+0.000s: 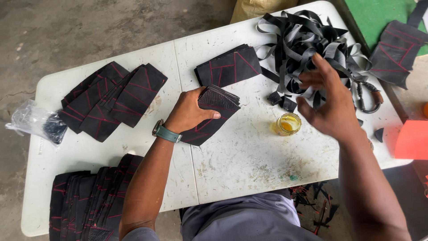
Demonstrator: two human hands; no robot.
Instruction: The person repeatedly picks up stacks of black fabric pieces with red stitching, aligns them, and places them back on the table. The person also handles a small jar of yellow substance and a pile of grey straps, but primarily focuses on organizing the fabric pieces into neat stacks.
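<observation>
My left hand [189, 111] grips a small stack of black fabric pieces with red stitching [214, 114] near the middle of the white table [249, 156], thumb lying across the top of the stack. A green-strapped watch is on that wrist. My right hand [327, 100] hovers above the table with its fingers apart and nothing in it, just over a tangle of black strips [303, 42] and above a small glass jar of yellow liquid [287, 124].
Stitched black pieces lie fanned at the left [111, 98], stacked at the front left [89, 201] and behind the held stack [229, 66]. A clear plastic bag [35, 120] sits at the left edge, scissors [368, 96] and a red sheet [412, 139] at the right.
</observation>
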